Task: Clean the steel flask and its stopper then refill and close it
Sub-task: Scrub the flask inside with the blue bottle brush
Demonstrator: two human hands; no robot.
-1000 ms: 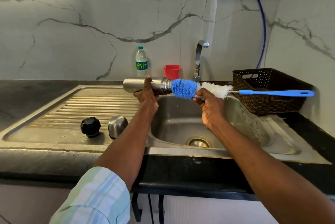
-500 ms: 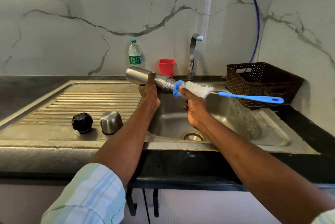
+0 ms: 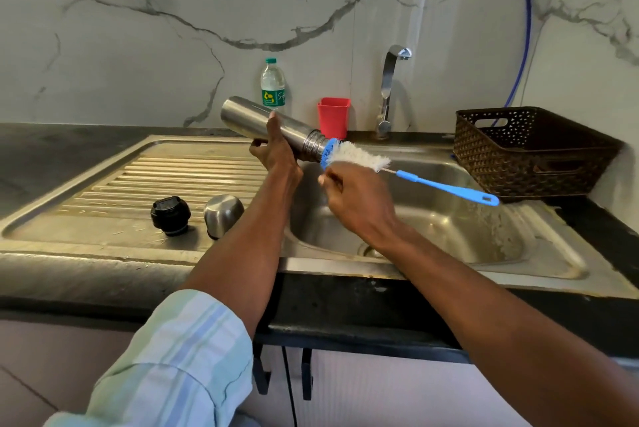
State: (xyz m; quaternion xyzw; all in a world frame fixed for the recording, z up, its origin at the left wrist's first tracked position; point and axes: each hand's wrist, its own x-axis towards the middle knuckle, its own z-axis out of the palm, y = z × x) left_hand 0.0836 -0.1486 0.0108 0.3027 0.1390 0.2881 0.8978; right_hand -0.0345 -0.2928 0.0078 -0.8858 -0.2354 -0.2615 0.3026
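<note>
My left hand grips the steel flask around its middle. The flask is tilted over the sink basin, base up to the left and threaded mouth down to the right. A bottle brush is pushed into the mouth: only a ring of blue bristles shows at the rim, and the white bristles and blue handle stick out to the right. My right hand holds the brush from below at the white bristles. The black stopper and the steel cup lid stand on the drainboard, left of my left arm.
A tap stands behind the basin. A water bottle and a red cup sit against the marble wall. A dark woven basket is on the right counter, close to the brush handle's end.
The brush has gone deeper into the flask, so most blue bristles are now inside. The flask's base has tipped upward. The brush handle now slopes down to the right.
</note>
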